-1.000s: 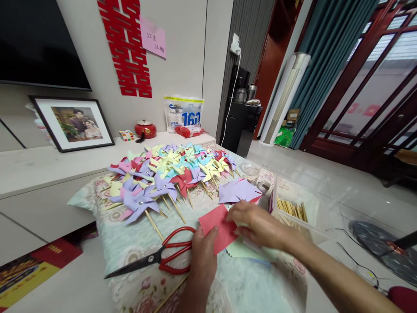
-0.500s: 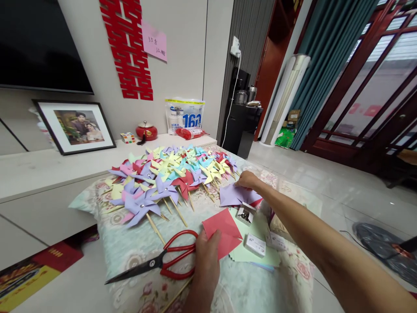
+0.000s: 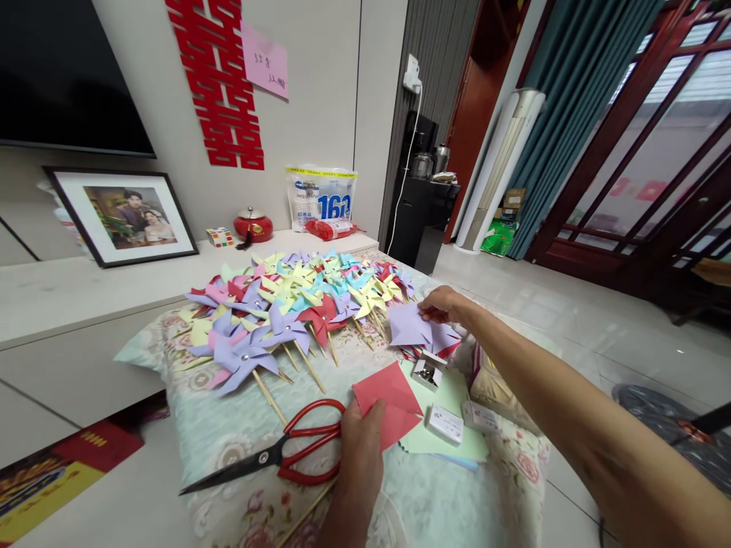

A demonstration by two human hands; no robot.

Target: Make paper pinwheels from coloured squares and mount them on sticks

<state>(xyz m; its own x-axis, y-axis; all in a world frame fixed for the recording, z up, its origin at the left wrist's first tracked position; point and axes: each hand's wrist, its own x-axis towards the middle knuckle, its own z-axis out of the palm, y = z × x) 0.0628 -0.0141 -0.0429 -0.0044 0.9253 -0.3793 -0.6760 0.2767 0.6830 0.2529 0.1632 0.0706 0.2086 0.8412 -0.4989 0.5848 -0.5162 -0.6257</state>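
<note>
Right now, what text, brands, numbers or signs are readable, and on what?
"160": plastic bag; its smaller print is unclear.
"35": pink note, first line; remaining handwriting unclear.
"囍": red wall cutout, repeated.
Too small or blurred: white boxes, red packet, red-and-yellow package on the floor.

Red is shown by the paper square [image 3: 398,407], lilac by the cut sheets [image 3: 410,326]. The pinwheels [image 3: 308,283] are coloured lilac, yellow, turquoise, pink and red. The scissors [image 3: 279,454] are handled in red, bladed in black. Pale green is seen in the stacked paper [image 3: 454,388]; the tablecloth [image 3: 411,495] is patterned with pink roses on pale aqua. The boxes [image 3: 445,424] are white, apparently printed in grey.
</note>
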